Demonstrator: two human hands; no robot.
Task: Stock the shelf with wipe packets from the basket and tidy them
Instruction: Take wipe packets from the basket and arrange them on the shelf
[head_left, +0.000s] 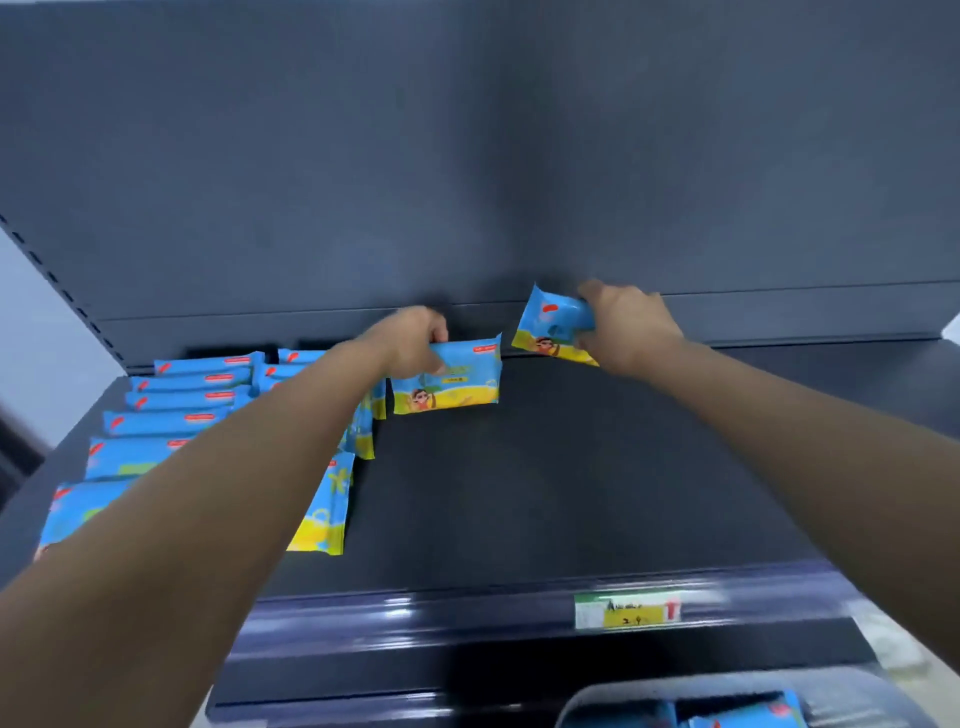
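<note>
My left hand grips the top left of a blue and yellow wipe packet that stands upright near the back of the dark shelf. My right hand holds a second wipe packet, tilted, just above the shelf by the back panel. Several more packets stand in rows on the left part of the shelf, partly hidden by my left forearm. The grey basket shows at the bottom right edge with blue packets inside.
The shelf's back panel rises right behind both hands. A price label sits on the shelf's front rail. The right half of the shelf surface is bare. A slotted upright runs along the left side.
</note>
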